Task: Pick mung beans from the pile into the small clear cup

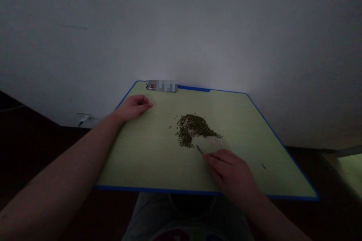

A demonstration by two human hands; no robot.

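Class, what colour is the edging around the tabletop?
The tabletop edging is blue, shown best in the head view, the only one.

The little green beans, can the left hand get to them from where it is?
Probably yes. Between the left hand and the green beans lie only tabletop and a few stray beans. The right hand, holding a thin tool, isn't between them.

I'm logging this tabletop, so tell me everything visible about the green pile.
The green pile is many small, bean-like grains, dark green, heaped loosely on the pale tabletop, with a few strays at its left. Paler grains lie against its near right side. The right hand holds a thin tool, tip close to the near edge; contact unclear.
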